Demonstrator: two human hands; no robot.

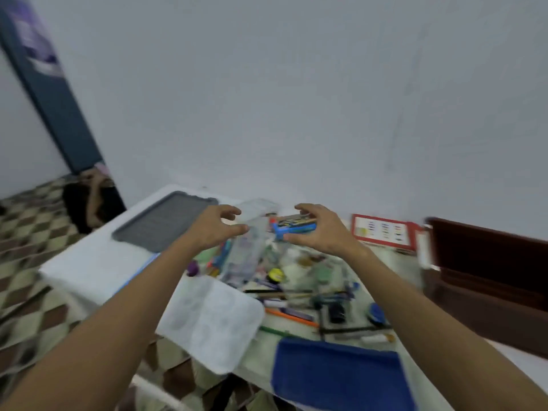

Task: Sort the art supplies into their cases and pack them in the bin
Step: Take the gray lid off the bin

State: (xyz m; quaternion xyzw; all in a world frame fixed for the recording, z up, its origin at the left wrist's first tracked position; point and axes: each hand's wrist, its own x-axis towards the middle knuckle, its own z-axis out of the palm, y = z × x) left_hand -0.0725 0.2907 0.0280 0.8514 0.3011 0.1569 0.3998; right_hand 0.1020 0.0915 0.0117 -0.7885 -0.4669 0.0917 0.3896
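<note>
Clear plastic case (246, 253) long axis running near-to-far; both hands (215, 229) (318, 228) spread above, holding nothing

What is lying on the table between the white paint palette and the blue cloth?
In the head view, a green pencil lies between the white paint palette and the blue cloth; the rest is bare table.

You face a plain pale wall (296, 99) behind the tabletop (89, 262). At your left, checkered floor tiles (26, 221) meet a dark blue panel (59, 114); at your right stands dark brown wooden furniture (486, 280).
</note>
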